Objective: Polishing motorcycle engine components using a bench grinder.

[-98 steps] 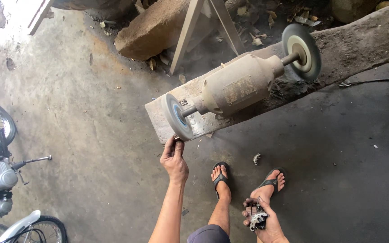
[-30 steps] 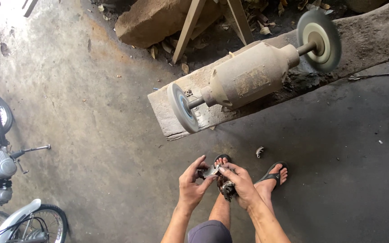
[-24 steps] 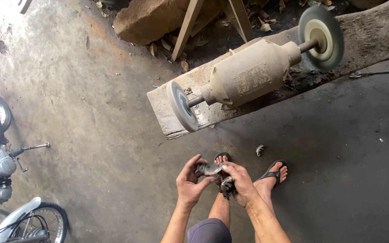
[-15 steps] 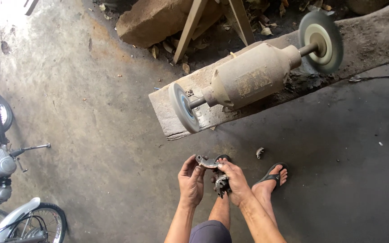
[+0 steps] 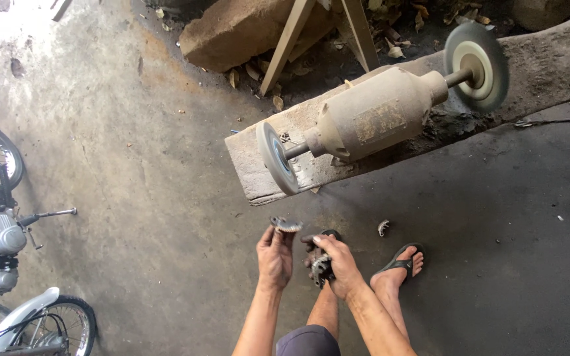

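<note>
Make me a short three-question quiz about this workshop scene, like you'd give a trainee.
1. True or false: the left hand holds a small toothed metal part in its fingertips.
2. What does the right hand grip? A) a hammer B) a dark metal piece C) a rag
3. Fill in: the bench grinder sits on a ____ plank.

Key: 1 true; 2 B; 3 wooden.

Worn rectangular label [image 5: 379, 120] on grinder motor [image 5: 374, 115]
</note>
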